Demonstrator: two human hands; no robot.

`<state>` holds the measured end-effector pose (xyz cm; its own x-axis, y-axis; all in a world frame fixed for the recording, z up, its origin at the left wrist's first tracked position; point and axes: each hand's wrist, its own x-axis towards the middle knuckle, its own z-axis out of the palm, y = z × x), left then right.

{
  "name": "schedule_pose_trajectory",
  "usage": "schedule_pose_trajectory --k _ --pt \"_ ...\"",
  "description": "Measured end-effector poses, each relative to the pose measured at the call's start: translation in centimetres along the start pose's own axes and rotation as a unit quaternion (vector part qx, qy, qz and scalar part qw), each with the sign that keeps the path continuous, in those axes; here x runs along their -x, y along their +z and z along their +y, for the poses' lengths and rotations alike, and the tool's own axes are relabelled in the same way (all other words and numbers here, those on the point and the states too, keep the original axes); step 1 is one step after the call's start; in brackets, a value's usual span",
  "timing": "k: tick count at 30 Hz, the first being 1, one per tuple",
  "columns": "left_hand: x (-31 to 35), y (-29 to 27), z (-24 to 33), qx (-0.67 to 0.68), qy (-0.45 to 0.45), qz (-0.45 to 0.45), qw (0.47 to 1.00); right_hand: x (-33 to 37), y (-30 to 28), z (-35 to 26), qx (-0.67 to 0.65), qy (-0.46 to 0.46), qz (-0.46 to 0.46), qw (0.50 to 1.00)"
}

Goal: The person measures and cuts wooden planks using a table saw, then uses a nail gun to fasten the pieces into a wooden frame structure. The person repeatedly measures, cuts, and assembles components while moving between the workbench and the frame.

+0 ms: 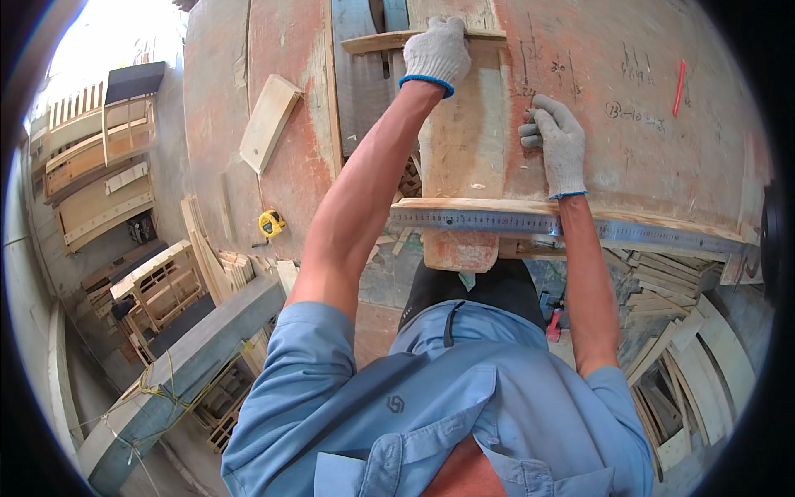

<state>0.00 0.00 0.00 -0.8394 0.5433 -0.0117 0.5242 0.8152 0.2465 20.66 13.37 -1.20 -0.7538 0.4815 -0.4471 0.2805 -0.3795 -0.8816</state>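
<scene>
1. At the far side of the bench point(613, 178), the left hand point(436, 51) is closed over the thin wooden strip point(373, 42), which lies crosswise over the gap and wide plank point(464, 141); a firm, even grip should stop it rocking.
2. Nearer now, the right hand point(559, 142), fingers curled, thumb near forefinger; whether it pinches anything, I can't tell. Best bring it in without jogging the strip.
3. Along the near edge, the steel ruler point(497, 220) lies against a batten point(451, 204): any measuring wants it square, eyes straight above.
4. Tape measure point(271, 222) sits off left, well clear.
</scene>
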Motion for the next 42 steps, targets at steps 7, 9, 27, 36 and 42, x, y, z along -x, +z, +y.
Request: schedule_pose_trajectory --k 7,9,27,36,42 --pt "-1.9 -0.6 -0.4 -0.022 0.021 0.007 1.000 0.0 0.0 -0.2 -0.006 -0.006 -0.006 1.000" --pt "-2.2 -0.6 -0.6 -0.022 0.020 -0.010 1.000 0.0 -0.1 -0.1 -0.010 -0.006 -0.008 1.000" --pt "5.3 -5.6 -1.1 0.295 -0.042 0.075 0.952 -0.3 -0.8 0.4 -0.013 -0.012 -0.034 0.999" --pt "32.8 -8.1 -12.3 0.671 -0.436 0.266 0.538 3.7 3.0 -0.8 0.133 -0.022 -0.119 0.984" --pt "49.1 -5.3 -9.0 0.662 -0.510 0.454 0.310 20.7 14.2 3.3 0.237 0.104 -0.465 0.847"
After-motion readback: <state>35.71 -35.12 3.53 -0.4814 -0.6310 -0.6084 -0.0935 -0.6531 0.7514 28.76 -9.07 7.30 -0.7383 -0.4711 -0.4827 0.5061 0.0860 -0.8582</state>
